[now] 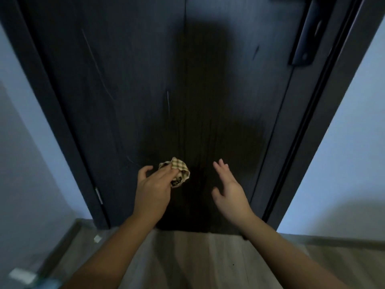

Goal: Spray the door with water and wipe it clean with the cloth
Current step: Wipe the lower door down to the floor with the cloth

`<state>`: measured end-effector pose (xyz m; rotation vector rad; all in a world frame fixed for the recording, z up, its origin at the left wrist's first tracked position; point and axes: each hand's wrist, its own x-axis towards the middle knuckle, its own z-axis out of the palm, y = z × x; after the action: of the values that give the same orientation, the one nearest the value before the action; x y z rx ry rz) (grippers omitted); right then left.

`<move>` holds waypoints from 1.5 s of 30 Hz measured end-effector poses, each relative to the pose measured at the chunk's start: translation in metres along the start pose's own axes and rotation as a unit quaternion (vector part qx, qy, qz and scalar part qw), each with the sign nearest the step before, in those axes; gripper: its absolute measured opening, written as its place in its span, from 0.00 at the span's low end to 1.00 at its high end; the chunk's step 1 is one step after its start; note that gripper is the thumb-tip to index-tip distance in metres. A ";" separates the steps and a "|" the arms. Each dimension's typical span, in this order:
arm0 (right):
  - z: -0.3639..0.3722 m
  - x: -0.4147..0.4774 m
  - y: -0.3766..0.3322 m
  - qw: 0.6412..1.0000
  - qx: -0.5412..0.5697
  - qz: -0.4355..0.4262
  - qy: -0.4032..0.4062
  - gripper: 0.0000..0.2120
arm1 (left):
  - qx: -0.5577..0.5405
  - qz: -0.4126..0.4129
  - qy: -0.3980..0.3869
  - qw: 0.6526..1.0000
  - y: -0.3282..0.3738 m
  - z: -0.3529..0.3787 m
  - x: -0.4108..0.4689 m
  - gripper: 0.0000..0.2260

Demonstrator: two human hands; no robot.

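Reaching toward the low part of the dark door (129,80), the left hand (153,187) grips a bunched checked cloth (177,170) with curled fingers, holding it at the door's surface. The right hand (229,191) hovers just right of it, fingers straight and spread, holding nothing. The door handle (308,32) sits far up on the right. Wooden flooring (187,257) lies near, below the arms.

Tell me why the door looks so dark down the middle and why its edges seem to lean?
Head view: the person's shadow falls down the door centre, above the cloth in the left hand; the wide lens splays the frame; the lower-left corner is blurred.
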<state>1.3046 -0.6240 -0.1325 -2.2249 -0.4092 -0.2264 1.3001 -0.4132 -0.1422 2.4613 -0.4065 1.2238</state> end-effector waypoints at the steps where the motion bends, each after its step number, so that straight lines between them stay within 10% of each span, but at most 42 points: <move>1: -0.005 0.001 -0.010 1.000 -0.004 -0.009 0.002 0.34 | 0.003 0.001 0.006 1.000 0.002 -0.011 0.004 0.15; 12: -0.025 0.102 -0.063 0.973 -0.193 -0.122 0.013 0.35 | 0.000 -0.018 0.049 0.999 -0.035 -0.027 0.096 0.17; 28: -0.098 0.309 -0.087 0.811 -0.409 -0.236 0.345 0.30 | -0.020 0.076 0.205 0.976 -0.076 -0.003 0.358 0.11; 32: -0.097 0.314 -0.081 0.786 -0.413 -0.260 0.380 0.29 | -0.008 0.224 0.194 0.955 -0.038 -0.006 0.396 0.08; 37: -0.096 0.315 -0.082 0.776 -0.417 -0.259 0.396 0.29 | 0.080 0.118 0.328 0.934 -0.049 -0.027 0.438 0.14; 41: -0.095 0.315 -0.081 0.768 -0.422 -0.260 0.405 0.29 | 0.111 0.211 0.288 0.927 -0.016 -0.012 0.444 0.11; 45: -0.094 0.315 -0.081 0.764 -0.429 -0.257 0.407 0.29 | 0.090 0.107 0.313 0.939 -0.055 -0.029 0.436 0.12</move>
<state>1.5662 -0.5820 0.0789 -2.4774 -0.4558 -1.9320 1.5561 -0.3927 0.2152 2.0332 -0.3951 2.1173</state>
